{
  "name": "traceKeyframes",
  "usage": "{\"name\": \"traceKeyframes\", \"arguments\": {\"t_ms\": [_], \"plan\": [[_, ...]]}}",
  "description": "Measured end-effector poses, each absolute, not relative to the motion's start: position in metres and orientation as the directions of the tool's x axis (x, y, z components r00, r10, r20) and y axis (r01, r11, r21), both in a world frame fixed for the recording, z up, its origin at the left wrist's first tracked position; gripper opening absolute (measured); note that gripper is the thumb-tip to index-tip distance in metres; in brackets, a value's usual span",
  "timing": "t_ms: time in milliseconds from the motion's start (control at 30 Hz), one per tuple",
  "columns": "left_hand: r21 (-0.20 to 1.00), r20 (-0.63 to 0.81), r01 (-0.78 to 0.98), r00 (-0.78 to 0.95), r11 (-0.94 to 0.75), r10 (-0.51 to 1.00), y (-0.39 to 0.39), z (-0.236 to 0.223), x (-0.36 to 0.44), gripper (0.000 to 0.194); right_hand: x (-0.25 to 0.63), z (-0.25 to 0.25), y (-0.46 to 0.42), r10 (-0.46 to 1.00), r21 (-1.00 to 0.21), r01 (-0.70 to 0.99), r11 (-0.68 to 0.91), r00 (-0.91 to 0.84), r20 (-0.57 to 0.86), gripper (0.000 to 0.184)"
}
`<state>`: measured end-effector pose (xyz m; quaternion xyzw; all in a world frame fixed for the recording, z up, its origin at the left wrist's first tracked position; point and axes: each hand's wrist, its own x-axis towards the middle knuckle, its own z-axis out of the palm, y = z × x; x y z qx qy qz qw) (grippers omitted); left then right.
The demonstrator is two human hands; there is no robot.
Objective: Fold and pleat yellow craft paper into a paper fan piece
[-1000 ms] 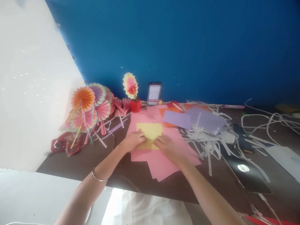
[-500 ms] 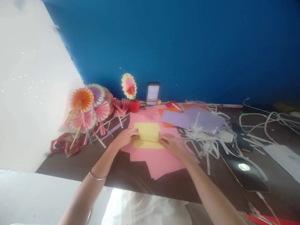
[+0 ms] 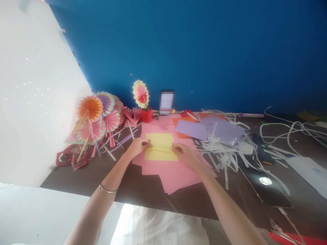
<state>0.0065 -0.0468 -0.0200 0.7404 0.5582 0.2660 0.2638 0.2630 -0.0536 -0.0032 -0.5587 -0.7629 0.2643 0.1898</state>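
Note:
A yellow sheet of paper (image 3: 160,142) with a crosswise fold lies over a spread of pink paper sheets (image 3: 168,177). My left hand (image 3: 140,147) pinches its left edge between thumb and fingers. On the opposite edge, my right hand (image 3: 184,151) is closed in a similar pinch. The fold runs between the two hands, and a flat yellow strip shows in front of it. Both hands sit low over the pink sheets.
Pleated paper fans (image 3: 89,109) crowd the left, beside a red pot (image 3: 146,115) holding another fan. White paper strips (image 3: 222,149) and purple paper (image 3: 191,129) are heaped at right. A phone (image 3: 265,187) and white cables (image 3: 291,131) lie further right.
The folded part of the yellow sheet has flattened, and its crease sits slightly further back. Both hands have shifted a little, still on the side edges.

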Motion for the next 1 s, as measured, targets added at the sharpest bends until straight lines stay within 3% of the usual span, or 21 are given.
{"name": "traceKeyframes", "arguments": {"t_ms": [367, 533, 667, 767, 833, 1000], "plan": [[0.710, 0.017, 0.686, 0.210, -0.160, 0.977, -0.041, -0.019, 0.008, 0.040, 0.260, -0.002, -0.054, 0.957, -0.595, 0.766, 0.244, -0.290, 0.019, 0.021], [0.671, 0.034, 0.716, 0.228, -0.191, 0.973, -0.042, -0.020, 0.009, 0.027, 0.260, -0.001, -0.056, 0.955, -0.565, 0.789, 0.241, -0.295, -0.005, 0.018], [0.533, 0.130, 0.786, 0.290, -0.313, 0.948, -0.051, -0.019, 0.013, 0.014, 0.263, -0.005, -0.055, 0.945, -0.514, 0.810, 0.282, -0.327, 0.003, 0.017], [0.336, 0.212, 0.825, 0.404, -0.455, 0.890, -0.062, -0.016, 0.023, 0.026, 0.263, -0.012, -0.055, 0.922, -0.406, 0.830, 0.383, -0.373, 0.108, 0.017], [0.288, 0.213, 0.796, 0.488, -0.532, 0.846, -0.067, -0.016, 0.031, 0.029, 0.261, -0.017, -0.058, 0.876, -0.321, 0.815, 0.482, -0.438, 0.201, 0.018], [0.527, 0.126, 0.732, 0.436, -0.432, 0.891, -0.073, -0.022, 0.046, 0.039, 0.249, -0.027, -0.069, 0.786, -0.261, 0.743, 0.617, -0.563, 0.255, 0.031]]}}
